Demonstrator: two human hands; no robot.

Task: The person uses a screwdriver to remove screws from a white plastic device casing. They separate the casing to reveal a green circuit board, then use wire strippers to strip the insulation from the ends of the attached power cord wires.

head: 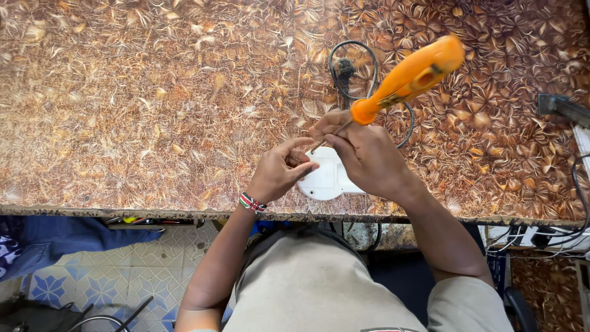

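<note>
I see a long bench (pixel 153 110) with a brown leaf-patterned top filling most of the view, and I take the white box as my landmark for everything else. That white box (pixel 326 179), a rounded plastic casing, lies flat on the bench near its front edge, half hidden under both hands. Beyond the box, further onto the bench, a black cable (pixel 369 67) loops round with its plug (pixel 343 69) inside the loop. Well off to the right of the box a grey metal piece (pixel 562 107) sits at the bench edge, with more wires hanging below it.

The screwdriver (pixel 409 77) has a fat orange handle that rises up and to the right, away from the box; its thin shaft slants down and left toward the box's top edge, so its long axis runs diagonally, tip lowest and nearest the box.

My right hand (pixel 369 157) lies over the box's right half, its grip closed round the shaft just below the handle. My left hand (pixel 279 172) is at the box's left edge, fingers pinched narrow near the tip; whether they hold a screw or only steady the tip I cannot tell. Both hands touch or nearly touch the box; the left is nearer the tip.
</note>
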